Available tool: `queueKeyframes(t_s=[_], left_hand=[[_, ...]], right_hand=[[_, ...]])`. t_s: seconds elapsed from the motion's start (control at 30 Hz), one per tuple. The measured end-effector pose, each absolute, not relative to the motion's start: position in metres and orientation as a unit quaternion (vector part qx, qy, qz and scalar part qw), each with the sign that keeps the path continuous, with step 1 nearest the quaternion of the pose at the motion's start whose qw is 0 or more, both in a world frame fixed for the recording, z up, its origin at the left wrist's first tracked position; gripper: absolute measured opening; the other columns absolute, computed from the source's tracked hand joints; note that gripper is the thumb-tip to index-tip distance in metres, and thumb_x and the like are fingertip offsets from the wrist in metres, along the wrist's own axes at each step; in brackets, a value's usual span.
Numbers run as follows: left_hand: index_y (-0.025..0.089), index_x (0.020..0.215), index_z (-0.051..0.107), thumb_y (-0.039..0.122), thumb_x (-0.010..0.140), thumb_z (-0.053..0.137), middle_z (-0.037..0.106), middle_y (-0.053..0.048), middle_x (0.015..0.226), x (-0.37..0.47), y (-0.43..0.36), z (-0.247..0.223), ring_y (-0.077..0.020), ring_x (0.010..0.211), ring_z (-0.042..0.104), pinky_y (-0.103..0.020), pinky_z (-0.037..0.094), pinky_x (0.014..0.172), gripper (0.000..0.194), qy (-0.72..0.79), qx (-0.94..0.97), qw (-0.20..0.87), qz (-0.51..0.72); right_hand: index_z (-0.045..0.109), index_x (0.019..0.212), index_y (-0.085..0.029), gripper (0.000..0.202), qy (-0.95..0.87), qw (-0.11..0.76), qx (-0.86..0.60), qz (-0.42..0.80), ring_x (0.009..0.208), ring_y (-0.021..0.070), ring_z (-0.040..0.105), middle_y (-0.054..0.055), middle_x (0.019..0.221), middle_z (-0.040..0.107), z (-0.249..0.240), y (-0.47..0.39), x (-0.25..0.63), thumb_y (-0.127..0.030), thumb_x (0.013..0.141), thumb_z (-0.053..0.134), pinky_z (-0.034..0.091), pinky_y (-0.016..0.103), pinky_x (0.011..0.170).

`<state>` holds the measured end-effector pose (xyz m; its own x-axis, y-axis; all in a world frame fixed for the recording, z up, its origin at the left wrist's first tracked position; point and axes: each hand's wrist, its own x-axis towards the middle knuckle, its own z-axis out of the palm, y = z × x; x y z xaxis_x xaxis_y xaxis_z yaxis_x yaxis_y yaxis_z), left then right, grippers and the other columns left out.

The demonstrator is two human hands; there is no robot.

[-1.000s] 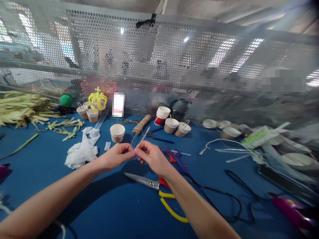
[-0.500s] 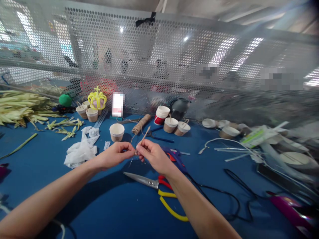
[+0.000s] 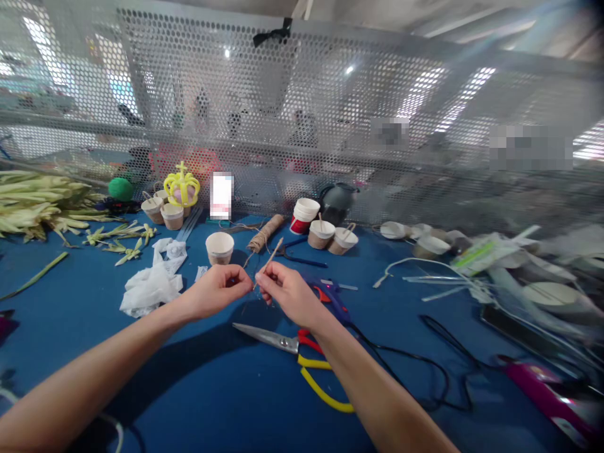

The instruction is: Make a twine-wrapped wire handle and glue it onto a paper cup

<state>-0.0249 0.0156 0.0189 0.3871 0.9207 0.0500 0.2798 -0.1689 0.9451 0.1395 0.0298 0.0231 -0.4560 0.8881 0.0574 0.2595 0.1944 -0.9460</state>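
Observation:
My left hand (image 3: 221,290) is closed in a pinch at the middle of the view; what its fingertips hold is too small to make out. Beside it, my right hand (image 3: 285,290) pinches a thin light-brown stick (image 3: 275,253) that points up and away. The fingertips of both hands nearly meet at the stick's lower end. Just behind them stand a paper cup (image 3: 219,247) and a roll of brown twine (image 3: 265,233). Large scissors (image 3: 278,340) with red and yellow handles lie below my right hand, blades pointing left.
A glue gun (image 3: 333,296) with a black cord lies right of my right hand. White crumpled plastic (image 3: 151,286) and green-yellow husks (image 3: 42,204) are at left. Several cups, a lit phone (image 3: 221,196) and a yellow crown (image 3: 182,187) stand near the perforated screen (image 3: 330,94).
The view has shifted slightly. My hands remain close together at nearly the same place, with the stick still in my right hand.

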Motion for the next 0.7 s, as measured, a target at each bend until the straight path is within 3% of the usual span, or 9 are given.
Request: queueKeyframes(t_s=[0.2, 0.43, 0.7], left_hand=[[0.013, 0.062, 0.047, 0.028, 0.071, 0.051, 0.039, 0.005, 0.055, -0.0231, 0.0181, 0.0114, -0.0065, 0.052, 0.031, -0.02, 0.024, 0.049, 0.018, 0.449, 0.666, 0.485, 0.345], [0.013, 0.061, 0.048, 0.027, 0.071, 0.052, 0.037, 0.007, 0.053, -0.0252, 0.0179, 0.0138, -0.0053, 0.049, 0.029, -0.02, 0.021, 0.046, 0.018, 0.432, 0.649, 0.519, 0.35], [0.013, 0.062, 0.05, 0.029, 0.07, 0.054, 0.044, 0.004, 0.057, -0.0229, 0.017, 0.0141, -0.0063, 0.053, 0.035, -0.02, 0.026, 0.05, 0.018, 0.428, 0.65, 0.518, 0.356]], right_hand=[[0.044, 0.066, -0.017, 0.023, -0.728, 0.333, -0.438, 0.409, 0.047, 0.0083, 0.043, -0.005, 0.052, 0.045, 0.0181, 0.0284, 0.1347, -0.036, 0.079, 0.048, 0.037, 0.022, 0.047], [0.048, 0.077, -0.016, 0.02, -0.702, 0.339, -0.377, 0.5, 0.055, 0.0091, 0.049, -0.002, 0.064, 0.049, 0.0188, 0.0283, 0.1346, -0.035, 0.077, 0.05, 0.043, 0.022, 0.05], [0.047, 0.072, -0.015, 0.019, -0.72, 0.33, -0.409, 0.454, 0.05, 0.0082, 0.047, -0.003, 0.06, 0.048, 0.0202, 0.029, 0.1359, -0.034, 0.078, 0.049, 0.041, 0.022, 0.048]])
